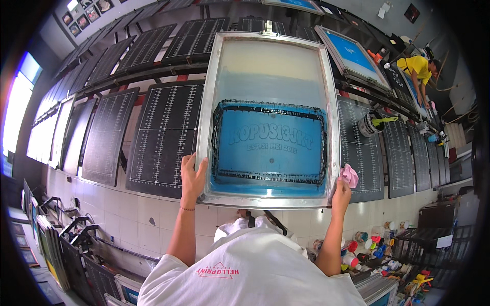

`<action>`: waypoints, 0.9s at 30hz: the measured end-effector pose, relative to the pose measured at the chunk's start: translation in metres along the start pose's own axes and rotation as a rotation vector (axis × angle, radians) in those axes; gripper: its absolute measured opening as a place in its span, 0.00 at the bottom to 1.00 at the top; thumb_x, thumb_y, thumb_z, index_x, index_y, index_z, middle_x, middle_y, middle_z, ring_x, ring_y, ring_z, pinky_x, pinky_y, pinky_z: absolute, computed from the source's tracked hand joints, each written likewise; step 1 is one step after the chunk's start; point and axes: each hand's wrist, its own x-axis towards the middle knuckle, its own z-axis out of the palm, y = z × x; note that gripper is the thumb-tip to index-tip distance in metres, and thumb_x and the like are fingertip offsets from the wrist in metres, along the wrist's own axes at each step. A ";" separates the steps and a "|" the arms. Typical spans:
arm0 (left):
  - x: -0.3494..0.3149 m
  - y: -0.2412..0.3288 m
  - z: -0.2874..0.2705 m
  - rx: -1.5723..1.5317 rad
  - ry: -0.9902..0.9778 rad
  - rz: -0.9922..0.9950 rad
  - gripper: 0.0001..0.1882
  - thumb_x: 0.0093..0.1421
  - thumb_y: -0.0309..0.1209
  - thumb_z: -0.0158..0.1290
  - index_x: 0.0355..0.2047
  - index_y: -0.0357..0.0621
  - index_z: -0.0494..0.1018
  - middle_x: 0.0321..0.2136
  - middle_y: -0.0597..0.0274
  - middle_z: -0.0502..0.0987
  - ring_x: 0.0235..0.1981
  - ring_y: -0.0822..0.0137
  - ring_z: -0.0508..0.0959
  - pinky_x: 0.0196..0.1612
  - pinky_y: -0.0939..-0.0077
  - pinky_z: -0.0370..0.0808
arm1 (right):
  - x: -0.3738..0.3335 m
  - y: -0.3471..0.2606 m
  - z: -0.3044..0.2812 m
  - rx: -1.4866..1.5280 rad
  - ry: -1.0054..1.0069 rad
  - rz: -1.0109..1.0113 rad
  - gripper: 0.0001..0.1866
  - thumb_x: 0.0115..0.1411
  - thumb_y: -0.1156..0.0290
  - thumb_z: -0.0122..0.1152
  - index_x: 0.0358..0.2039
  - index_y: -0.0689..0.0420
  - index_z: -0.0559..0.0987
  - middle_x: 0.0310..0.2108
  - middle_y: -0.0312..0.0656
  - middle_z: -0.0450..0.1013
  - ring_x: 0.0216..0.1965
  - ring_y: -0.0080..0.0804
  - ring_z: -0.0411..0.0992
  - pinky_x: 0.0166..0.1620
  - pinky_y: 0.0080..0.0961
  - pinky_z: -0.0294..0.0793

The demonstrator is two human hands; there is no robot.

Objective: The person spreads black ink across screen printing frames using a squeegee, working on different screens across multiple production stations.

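Screen [272, 122]: long rectangle, silver metal frame, scuffed along the rails. Mesh is cream at the far end, greyish in the middle, bright blue on the near half. Messy black ink marks out a rough rectangle on the blue, thickest along its far edge and down both sides. Inside it, two lines of faint lettering, the upper one arched and bigger, with a small round mark above and another below. Screen sits straight in front of the person, long sides running away, a metal clamp [269, 29] at its far rail. Can't tell if the near end is raised or resting.

Left hand [194, 176] on the left rail near the close corner, fingers narrow, gripping the frame. Right hand [341, 194] at the near right corner, fingers closed with a bunched pink cloth [350, 175]; how firmly they also hold the frame, can't tell.

Worktop [163, 130] is a row of black boards with white grid lines, left and right of the screen; more rows behind. Tub [368, 125] with a green-handled tool [384, 121] on the right-hand boards. Second screen [352, 50], blue, far right. Co-worker in a yellow shirt [414, 66] bends over the boards beyond. Floor [122, 219] is pale tile; colourful pots [360, 237] crowd lower right. Bright window [20, 102] at left, small pictures [83, 21] on the wall.
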 end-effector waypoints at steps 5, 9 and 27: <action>0.006 0.020 0.003 -0.054 -0.038 0.027 0.21 0.64 0.37 0.54 0.43 0.26 0.75 0.41 0.45 0.72 0.43 0.53 0.72 0.48 0.64 0.69 | -0.004 -0.003 -0.007 0.015 0.010 0.066 0.23 0.67 0.58 0.54 0.37 0.72 0.79 0.37 0.48 0.78 0.41 0.34 0.73 0.50 0.29 0.68; 0.006 0.003 0.009 -0.021 0.013 0.044 0.18 0.64 0.33 0.54 0.47 0.28 0.74 0.42 0.48 0.72 0.42 0.57 0.72 0.48 0.66 0.69 | 0.001 0.002 0.000 0.063 0.051 0.051 0.23 0.67 0.57 0.55 0.41 0.70 0.80 0.37 0.46 0.79 0.41 0.31 0.73 0.49 0.28 0.69; -0.057 0.227 0.142 0.157 0.130 0.238 0.12 0.63 0.26 0.52 0.44 0.35 0.77 0.41 0.56 0.74 0.37 0.65 0.72 0.43 0.72 0.72 | 0.367 0.156 -0.072 -0.107 0.088 -0.108 0.67 0.41 0.55 0.81 0.69 0.70 0.45 0.63 0.66 0.60 0.65 0.58 0.60 0.66 0.39 0.59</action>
